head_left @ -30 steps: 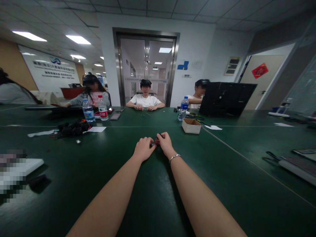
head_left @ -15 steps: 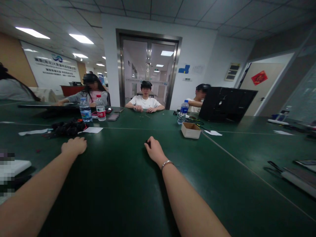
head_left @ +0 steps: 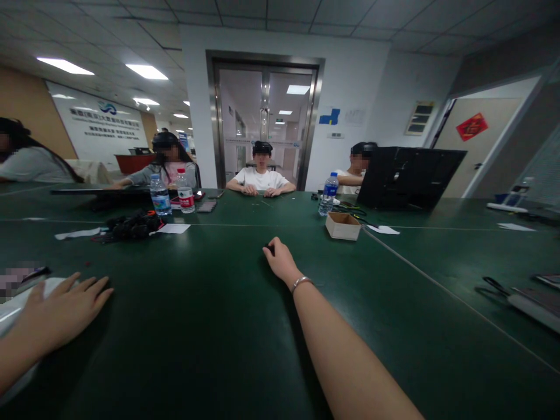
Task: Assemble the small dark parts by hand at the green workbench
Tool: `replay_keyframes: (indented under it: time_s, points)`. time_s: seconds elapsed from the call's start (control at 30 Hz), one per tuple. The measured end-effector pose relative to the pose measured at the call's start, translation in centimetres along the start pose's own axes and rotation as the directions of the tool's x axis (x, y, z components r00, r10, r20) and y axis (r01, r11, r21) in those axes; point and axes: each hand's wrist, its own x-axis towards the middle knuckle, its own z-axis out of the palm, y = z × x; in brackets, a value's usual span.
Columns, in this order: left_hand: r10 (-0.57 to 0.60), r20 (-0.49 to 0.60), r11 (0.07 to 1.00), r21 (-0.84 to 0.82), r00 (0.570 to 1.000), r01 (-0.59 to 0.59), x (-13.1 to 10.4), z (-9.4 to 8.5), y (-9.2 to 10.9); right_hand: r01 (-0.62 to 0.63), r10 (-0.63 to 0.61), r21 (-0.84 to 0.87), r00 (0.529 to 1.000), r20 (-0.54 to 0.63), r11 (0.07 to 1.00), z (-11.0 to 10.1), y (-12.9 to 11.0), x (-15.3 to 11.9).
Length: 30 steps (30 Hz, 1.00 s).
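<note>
My left hand is at the left with its fingers spread, holding nothing. It overlaps a white object at the left edge, and I cannot tell whether they touch. My right hand, a silver bangle on its wrist, rests on the dark green table near the middle. Its fingers are closed around a small black object. Most of that object is hidden by the hand, so its kind does not show.
An open cardboard box stands right of centre, with a blue-labelled water bottle behind it. Bottles and a dark tangled heap lie to the left. A black monitor stands far right. Several people sit around the table, one opposite me.
My left hand has moved back toward me and to the left, and its fingers have spread. My right hand keeps its hold in about the same place. The view has shifted slightly.
</note>
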Motion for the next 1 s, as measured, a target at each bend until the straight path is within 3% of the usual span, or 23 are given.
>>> replay_keyframes:
  time_s: [0.13,0.2,0.27,0.33,0.43,0.57,0.67,0.73,0.83,1.0]
  points:
    - [0.021,0.013,0.984,0.177,1.000,-0.023,0.2,-0.6,-1.2,-0.031,0.035,0.121,0.999,-0.030,0.992,0.2,0.4,0.3]
    - [0.064,-0.015,0.974,0.221,0.998,-0.060,0.7,-1.1,0.0,-0.081,0.101,0.257,0.993,-0.064,0.963,0.3,0.8,0.7]
    - [0.136,-0.048,0.959,0.259,0.990,-0.119,1.3,-1.6,2.9,-0.117,0.181,0.402,0.976,-0.125,0.908,0.4,1.2,1.1]
    - [0.219,-0.037,0.945,0.256,0.975,-0.203,2.1,-1.7,7.5,-0.112,0.244,0.495,0.947,-0.209,0.861,0.4,1.8,1.5]
    - [0.363,0.035,0.922,0.127,0.931,-0.365,3.4,-0.9,16.8,-0.106,0.309,0.560,0.909,-0.281,0.822,0.2,2.5,1.8]
    - [0.524,0.097,0.842,-0.210,0.846,-0.497,4.6,1.1,29.2,-0.145,0.413,0.700,0.881,-0.231,0.700,-0.6,3.5,1.9]
    - [0.560,0.078,0.794,-0.337,0.825,-0.507,5.2,2.6,34.8,-0.133,0.432,0.798,0.886,-0.170,0.588,-1.2,4.1,1.9]
    - [0.510,0.037,0.812,-0.351,0.859,-0.466,5.7,3.5,36.2,-0.115,0.401,0.840,0.907,-0.129,0.531,-1.5,4.3,2.0]
    - [0.401,-0.034,0.802,-0.470,0.916,-0.368,6.4,4.5,36.0,-0.136,0.318,0.844,0.947,-0.043,0.519,-1.4,4.1,2.0]
    - [0.257,-0.058,0.593,-0.779,0.965,-0.205,7.1,5.4,34.7,-0.153,0.179,0.743,0.983,0.045,0.652,-1.1,3.3,1.7]
